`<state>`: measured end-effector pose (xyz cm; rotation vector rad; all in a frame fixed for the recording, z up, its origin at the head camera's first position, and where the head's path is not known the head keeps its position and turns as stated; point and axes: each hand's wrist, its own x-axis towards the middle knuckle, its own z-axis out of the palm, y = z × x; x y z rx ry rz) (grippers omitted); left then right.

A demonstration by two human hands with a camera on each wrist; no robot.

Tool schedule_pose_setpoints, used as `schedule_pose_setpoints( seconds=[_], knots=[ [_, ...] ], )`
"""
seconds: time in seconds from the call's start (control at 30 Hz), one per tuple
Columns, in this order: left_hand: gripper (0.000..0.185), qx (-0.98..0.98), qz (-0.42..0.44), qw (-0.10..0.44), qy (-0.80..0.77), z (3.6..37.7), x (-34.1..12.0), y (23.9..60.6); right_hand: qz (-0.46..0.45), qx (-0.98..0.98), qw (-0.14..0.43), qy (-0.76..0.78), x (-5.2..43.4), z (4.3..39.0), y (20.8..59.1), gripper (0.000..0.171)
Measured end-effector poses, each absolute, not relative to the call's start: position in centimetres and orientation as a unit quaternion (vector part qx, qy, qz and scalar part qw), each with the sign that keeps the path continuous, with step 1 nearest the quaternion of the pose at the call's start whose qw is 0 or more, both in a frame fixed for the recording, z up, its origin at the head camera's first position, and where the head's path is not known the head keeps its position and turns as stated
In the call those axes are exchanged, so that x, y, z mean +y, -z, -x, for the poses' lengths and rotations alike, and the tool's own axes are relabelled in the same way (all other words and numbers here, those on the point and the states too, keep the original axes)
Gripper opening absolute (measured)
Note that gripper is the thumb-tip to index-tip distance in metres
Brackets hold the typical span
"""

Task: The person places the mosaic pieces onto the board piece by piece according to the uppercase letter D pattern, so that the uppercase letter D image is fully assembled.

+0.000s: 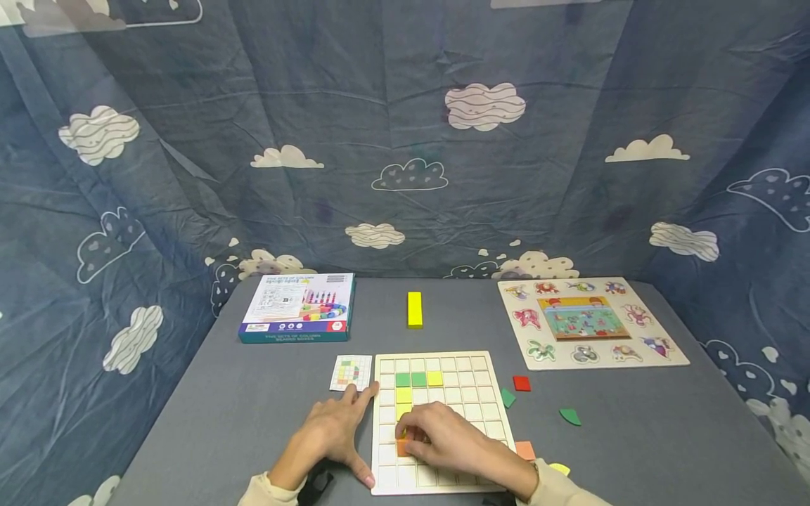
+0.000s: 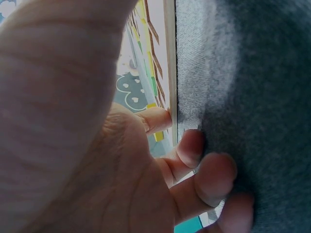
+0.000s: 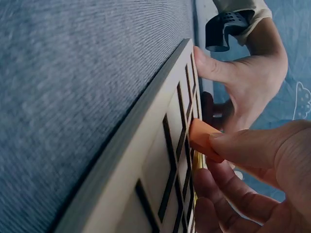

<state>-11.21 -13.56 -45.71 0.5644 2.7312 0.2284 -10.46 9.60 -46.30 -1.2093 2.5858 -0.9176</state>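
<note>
A wooden grid board (image 1: 477,411) lies on the grey table. In one of its rows sit a green tile (image 1: 403,380), another green tile (image 1: 419,380) and a yellow tile (image 1: 434,379); more yellow tiles (image 1: 403,395) run down the column below. My right hand (image 1: 446,437) pinches an orange square tile (image 3: 204,139) between thumb and fingers, low in that column; the tile looks tilted in the right wrist view. Along the board's left edge my left hand (image 1: 332,430) is spread, its index finger and thumb touching the edge. A patterned card (image 1: 350,372) lies just beyond it.
Right of the board lie a red tile (image 1: 522,383), green pieces (image 1: 570,417), an orange tile (image 1: 524,450) and a yellow piece (image 1: 560,468). Farther back are a boxed set (image 1: 297,309), a yellow block (image 1: 414,310) and a picture puzzle board (image 1: 531,344).
</note>
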Motion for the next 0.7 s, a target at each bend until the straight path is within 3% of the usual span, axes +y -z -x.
schedule_pose_setpoints(
  seconds=[0.5,0.7],
  knots=[
    [0.147,0.963,-0.193,0.171,-0.079,11.2,-13.5,45.7,0.378,0.889,0.042,0.255,9.5,9.7,46.3,0.003],
    [0.148,0.962,-0.194,0.175,-0.081,11.2,-13.6,45.8,0.398,0.886,0.034,0.234,9.8,9.4,46.1,0.010]
  ],
)
